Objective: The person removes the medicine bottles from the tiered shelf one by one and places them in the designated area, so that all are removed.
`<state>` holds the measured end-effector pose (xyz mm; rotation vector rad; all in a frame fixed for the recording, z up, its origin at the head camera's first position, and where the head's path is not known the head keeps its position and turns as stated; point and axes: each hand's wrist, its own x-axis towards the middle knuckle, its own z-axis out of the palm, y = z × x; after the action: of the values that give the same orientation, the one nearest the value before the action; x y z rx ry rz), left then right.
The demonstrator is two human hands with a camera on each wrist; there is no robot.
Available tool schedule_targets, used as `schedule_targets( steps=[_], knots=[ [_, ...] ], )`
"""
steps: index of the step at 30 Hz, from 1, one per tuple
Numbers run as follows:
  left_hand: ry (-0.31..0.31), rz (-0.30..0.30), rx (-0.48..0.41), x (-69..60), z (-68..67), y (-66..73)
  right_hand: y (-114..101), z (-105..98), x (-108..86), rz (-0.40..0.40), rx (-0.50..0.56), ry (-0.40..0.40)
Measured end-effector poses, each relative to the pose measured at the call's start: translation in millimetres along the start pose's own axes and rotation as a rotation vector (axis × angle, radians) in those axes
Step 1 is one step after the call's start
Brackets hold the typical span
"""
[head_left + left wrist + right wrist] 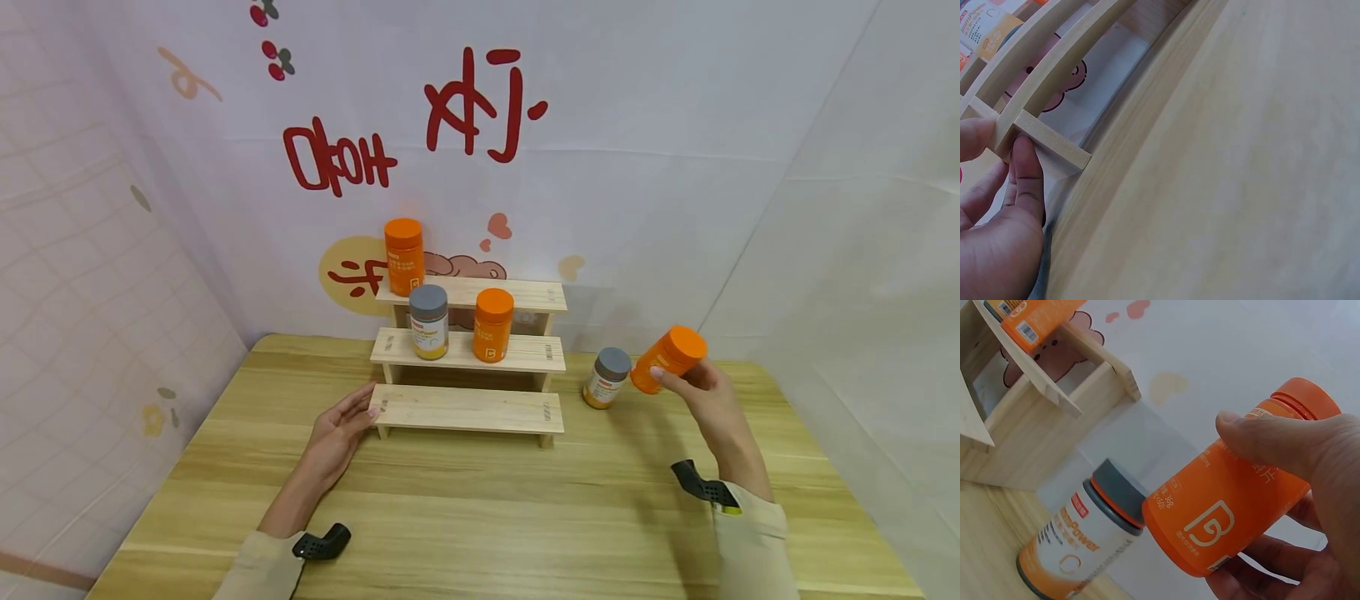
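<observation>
My right hand (714, 408) grips an orange supplement bottle (666, 362), thumb on one side and fingers around the other. The bottle is tilted and held off the table. Just left of it a grey-capped bottle (604, 382) with a white and orange label stands upright on the table. At the left end of the three-tier wooden display rack (465, 408), my left hand (336, 437) pinches the lowest board. In the left wrist view the thumb lies over the board's end (1007, 128), with the fingers at its underside.
An orange bottle (405, 258) stands on the rack's top tier, at the left. The middle tier carries another grey-capped bottle (429, 323) and a second orange bottle (492, 327). Behind the wooden table (480, 508) hangs a printed white backdrop (637, 125).
</observation>
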<state>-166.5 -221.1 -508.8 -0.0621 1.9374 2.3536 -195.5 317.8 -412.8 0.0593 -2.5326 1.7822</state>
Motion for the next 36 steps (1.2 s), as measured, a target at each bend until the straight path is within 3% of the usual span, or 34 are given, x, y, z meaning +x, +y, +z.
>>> schedule_targets(
  steps=[12, 18, 28, 36],
  knots=[
    [-0.003, 0.004, 0.000, 0.6, -1.2, 2.9, 28, -4, 8.6, 0.139, -0.058, -0.019],
    [0.000, 0.003, 0.004, -1.1, -1.8, 3.8, 43, -2, 14.3, 0.164, -0.112, -0.052],
    [-0.001, -0.002, 0.003, -0.9, 0.4, 4.3, 67, 2, 18.1, 0.170, -0.101, -0.096],
    [-0.014, -0.015, -0.006, -1.0, 1.2, 3.7, 70, 2, 16.1, 0.160, -0.103, -0.116]
  ],
)
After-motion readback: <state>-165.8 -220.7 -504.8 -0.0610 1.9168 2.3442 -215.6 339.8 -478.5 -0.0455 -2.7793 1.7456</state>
